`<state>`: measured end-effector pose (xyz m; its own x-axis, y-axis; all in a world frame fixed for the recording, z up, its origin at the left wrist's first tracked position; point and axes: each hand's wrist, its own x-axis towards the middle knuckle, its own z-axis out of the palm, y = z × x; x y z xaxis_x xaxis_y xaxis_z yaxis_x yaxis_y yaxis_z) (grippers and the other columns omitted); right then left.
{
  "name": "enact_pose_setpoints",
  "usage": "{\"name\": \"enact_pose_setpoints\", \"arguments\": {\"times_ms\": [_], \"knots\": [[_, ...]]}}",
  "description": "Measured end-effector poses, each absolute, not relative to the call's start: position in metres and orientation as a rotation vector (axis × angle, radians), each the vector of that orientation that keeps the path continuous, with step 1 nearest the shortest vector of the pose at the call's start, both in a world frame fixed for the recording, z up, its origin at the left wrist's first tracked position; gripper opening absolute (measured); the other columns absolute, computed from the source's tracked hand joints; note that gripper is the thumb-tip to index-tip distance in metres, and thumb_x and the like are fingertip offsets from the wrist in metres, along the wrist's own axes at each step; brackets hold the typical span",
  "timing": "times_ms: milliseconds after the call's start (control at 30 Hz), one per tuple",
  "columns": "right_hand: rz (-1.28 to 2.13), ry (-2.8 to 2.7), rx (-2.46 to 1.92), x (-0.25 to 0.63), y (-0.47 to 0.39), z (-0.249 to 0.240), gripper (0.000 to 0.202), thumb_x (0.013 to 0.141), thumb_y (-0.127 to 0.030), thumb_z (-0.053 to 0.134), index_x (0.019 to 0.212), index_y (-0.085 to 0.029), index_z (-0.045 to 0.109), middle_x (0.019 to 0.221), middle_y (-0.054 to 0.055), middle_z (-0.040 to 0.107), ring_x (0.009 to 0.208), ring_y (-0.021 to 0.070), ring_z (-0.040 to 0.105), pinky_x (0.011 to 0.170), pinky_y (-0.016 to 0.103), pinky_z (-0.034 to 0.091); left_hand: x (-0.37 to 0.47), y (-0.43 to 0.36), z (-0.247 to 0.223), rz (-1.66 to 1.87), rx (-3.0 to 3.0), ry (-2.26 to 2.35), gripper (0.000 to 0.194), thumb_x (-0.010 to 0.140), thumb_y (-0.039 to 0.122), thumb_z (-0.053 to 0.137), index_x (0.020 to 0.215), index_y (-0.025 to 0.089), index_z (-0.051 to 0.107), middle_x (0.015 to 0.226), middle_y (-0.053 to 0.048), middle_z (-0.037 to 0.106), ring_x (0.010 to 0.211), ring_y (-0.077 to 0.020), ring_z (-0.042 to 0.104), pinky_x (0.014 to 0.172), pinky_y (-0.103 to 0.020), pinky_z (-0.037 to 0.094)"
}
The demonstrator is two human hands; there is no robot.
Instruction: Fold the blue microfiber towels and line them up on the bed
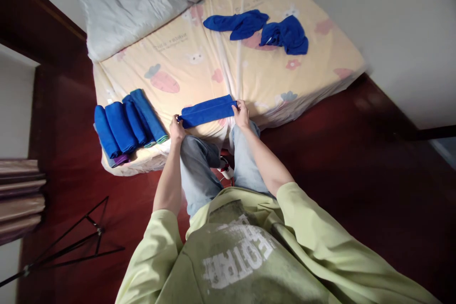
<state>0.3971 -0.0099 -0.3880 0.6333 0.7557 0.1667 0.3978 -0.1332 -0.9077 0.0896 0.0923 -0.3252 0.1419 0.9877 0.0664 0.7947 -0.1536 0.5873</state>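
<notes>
At far left, one pleated curtain (pixel 21 199), slightly shiny, is cut off by the edge of the view, and so is one thin-legged black stand (pixel 99 231). On the near left corner of the bed (pixel 133 62) are rolled cloths (pixel 121 126), smooth and cylindrical; I count at least four blue ones, but the lower layer, with a purple edge, is mostly hidden. Behind, one puffy white quilt (pixel 149 0) continues beyond the top edge.

The left hand (pixel 177 129) pinches the left end of one folded blue cloth (pixel 208 111); its fingertips are partly hidden. This cloth is a long, flat strip at the bed's near edge, and I cannot tell if all of it touches the sheet. The right hand (pixel 241 115) holds the right end between thumb and fingers. Farther back, to the right, two crumpled blue cloths (pixel 249 24) lie close together, soft and wrinkled.
</notes>
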Motion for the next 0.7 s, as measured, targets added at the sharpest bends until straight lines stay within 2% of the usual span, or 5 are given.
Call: {"name": "enact_pose_setpoints", "arguments": {"times_ms": [133,300,500,700], "knots": [[0.437,-0.929,-1.819,0.3951,-0.0088,-0.3883,0.033,0.098,-0.035,0.059,0.128,-0.021,0.060,0.102,0.009,0.072,0.093,0.0268,0.070,0.099,0.045,0.056,0.0895,0.0947,-0.3285,0.534,2.005,1.749,0.034,0.093,0.016,0.053,0.127,0.018,0.058,0.110,-0.016,0.072,0.109,-0.0308,0.068,0.100,-0.043,0.050],[0.451,-0.935,-1.874,0.3929,-0.0089,-0.3873,0.028,0.097,-0.037,0.059,0.120,-0.022,0.063,0.100,0.009,0.073,0.093,0.0274,0.070,0.100,0.047,0.055,0.0883,0.0943,-0.3307,0.467,2.015,1.786,0.029,0.093,0.015,0.053,0.121,0.019,0.060,0.109,-0.016,0.072,0.109,-0.0306,0.068,0.100,-0.042,0.049],[0.466,-0.944,-1.936,0.3909,-0.0105,-0.3819,0.024,0.095,-0.032,0.060,0.116,-0.022,0.065,0.101,0.009,0.075,0.096,0.0285,0.071,0.101,0.047,0.056,0.0867,0.0932,-0.3330,0.470,2.031,1.801,0.027,0.092,0.015,0.052,0.117,0.019,0.062,0.107,-0.016,0.073,0.106,-0.0304,0.069,0.098,-0.041,0.050],[0.474,-0.919,-1.940,0.3905,-0.0113,-0.3805,0.022,0.092,-0.029,0.063,0.112,-0.021,0.065,0.099,0.011,0.076,0.095,0.0294,0.072,0.103,0.050,0.055,0.0868,0.0948,-0.3359,0.516,1.974,1.796,0.023,0.087,0.014,0.055,0.108,0.021,0.062,0.100,-0.015,0.073,0.105,-0.0325,0.069,0.099,-0.046,0.050]]}}
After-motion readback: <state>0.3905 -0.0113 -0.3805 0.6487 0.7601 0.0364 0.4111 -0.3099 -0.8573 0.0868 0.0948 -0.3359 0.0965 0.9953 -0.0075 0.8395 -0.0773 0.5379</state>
